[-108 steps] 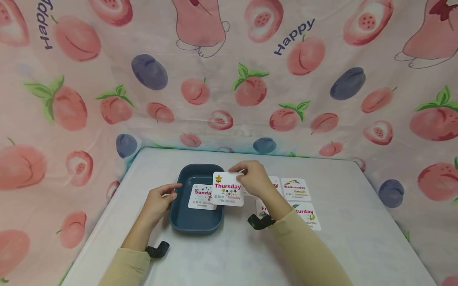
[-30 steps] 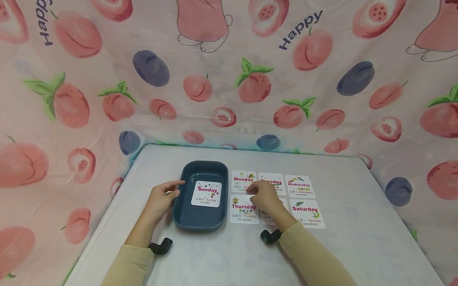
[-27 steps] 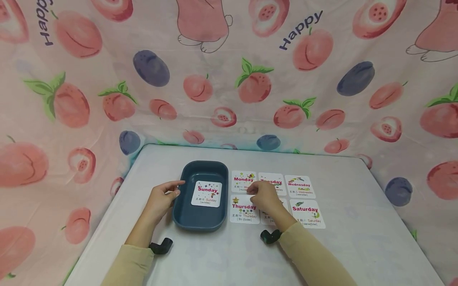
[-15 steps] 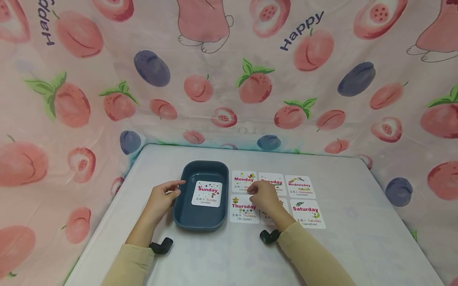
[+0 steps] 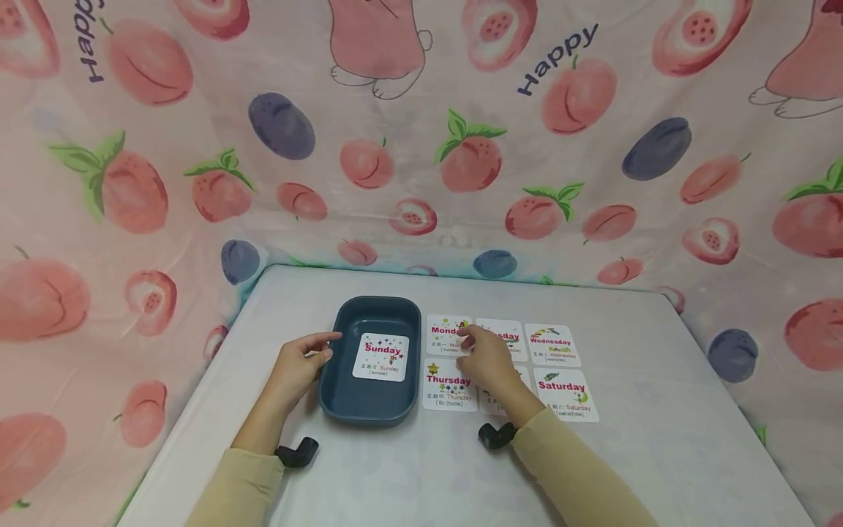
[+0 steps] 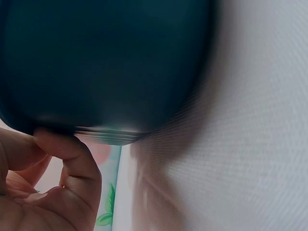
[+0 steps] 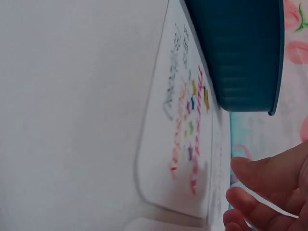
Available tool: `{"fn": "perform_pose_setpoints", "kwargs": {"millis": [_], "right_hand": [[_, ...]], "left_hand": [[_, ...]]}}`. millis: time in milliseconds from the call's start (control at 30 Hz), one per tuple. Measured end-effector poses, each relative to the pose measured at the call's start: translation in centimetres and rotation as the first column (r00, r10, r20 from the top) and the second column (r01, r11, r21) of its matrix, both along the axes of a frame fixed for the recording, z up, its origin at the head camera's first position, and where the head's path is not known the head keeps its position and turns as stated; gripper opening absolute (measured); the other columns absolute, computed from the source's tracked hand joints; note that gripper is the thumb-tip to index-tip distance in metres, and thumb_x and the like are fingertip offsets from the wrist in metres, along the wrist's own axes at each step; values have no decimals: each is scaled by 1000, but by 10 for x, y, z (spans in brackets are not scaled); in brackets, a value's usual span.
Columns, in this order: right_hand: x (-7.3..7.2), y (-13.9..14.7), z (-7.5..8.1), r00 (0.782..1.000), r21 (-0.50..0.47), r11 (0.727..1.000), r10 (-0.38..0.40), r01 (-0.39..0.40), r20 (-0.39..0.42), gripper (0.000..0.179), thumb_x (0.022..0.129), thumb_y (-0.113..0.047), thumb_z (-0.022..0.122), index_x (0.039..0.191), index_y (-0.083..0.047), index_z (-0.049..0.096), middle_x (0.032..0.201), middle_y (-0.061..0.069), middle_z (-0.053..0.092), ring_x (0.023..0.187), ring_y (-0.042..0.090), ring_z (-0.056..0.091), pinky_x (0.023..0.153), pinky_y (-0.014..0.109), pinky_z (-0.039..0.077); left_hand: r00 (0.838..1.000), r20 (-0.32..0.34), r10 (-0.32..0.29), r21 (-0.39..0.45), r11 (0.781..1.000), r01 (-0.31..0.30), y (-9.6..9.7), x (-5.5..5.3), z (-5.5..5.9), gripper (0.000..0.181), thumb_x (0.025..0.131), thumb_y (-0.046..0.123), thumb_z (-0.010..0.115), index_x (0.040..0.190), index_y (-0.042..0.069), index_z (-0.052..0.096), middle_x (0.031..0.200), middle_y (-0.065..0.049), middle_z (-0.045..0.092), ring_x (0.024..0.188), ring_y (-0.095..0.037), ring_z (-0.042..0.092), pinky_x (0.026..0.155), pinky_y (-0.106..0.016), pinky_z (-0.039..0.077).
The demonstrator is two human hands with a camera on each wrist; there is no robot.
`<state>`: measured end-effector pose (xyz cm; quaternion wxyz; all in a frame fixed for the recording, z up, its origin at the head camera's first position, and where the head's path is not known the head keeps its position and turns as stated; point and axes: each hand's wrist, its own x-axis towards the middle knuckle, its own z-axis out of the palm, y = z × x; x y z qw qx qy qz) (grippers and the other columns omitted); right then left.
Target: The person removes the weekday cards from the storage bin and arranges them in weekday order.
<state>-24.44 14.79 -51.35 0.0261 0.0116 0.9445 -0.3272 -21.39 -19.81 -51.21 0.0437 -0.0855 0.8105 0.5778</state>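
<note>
A dark blue tray (image 5: 369,406) stands on the table with a Sunday card (image 5: 380,359) inside. My left hand (image 5: 296,369) holds the tray's left rim between thumb and forefinger; the left wrist view shows fingertips right at the rim of the tray (image 6: 110,67). My right hand (image 5: 490,366) hovers over the cards, thumb and fingers apart with nothing between them. It partly covers the Monday card (image 5: 443,342) and a Tuesday card (image 5: 507,333). The Thursday card (image 5: 449,395) lies flat just below Monday.
Six cards lie in two rows right of the tray. A Wednesday card (image 5: 552,348) and a Saturday card (image 5: 565,399) close the rows; a card (image 5: 494,404) between Thursday and Saturday is mostly hidden. A fruit-print cloth (image 5: 421,176) rises behind the white table (image 5: 395,476).
Earlier my right hand held the Thursday card over the tray's right edge; now that card lies below Monday. My right thumb and fingers have since spread apart. The left hand stays at the rim.
</note>
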Motion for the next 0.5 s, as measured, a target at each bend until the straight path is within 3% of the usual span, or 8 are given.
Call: {"fn": "perform_pose_setpoints", "kwargs": {"millis": [233,500], "right_hand": [[1,-6,14,1000,14,1000,22,-22,-6,65,87,-12,86,147,-14,62,136,11,70,122,31,67,107,50,55],[-3,-13,25,998,23,998,56,-55,-15,81,84,-20,91,154,-13,52,144,17,62,129,36,60,110,56,51]], "left_hand": [[1000,-7,-2,3,1000,2,0,0,0,36,106,6,60,140,14,73,114,-11,57,84,-18,54,64,-26,49],[1000,-1,3,-1,1000,-3,0,0,-1,36,106,7,60,140,15,73,116,-12,56,87,-19,55,65,-27,51]]}}
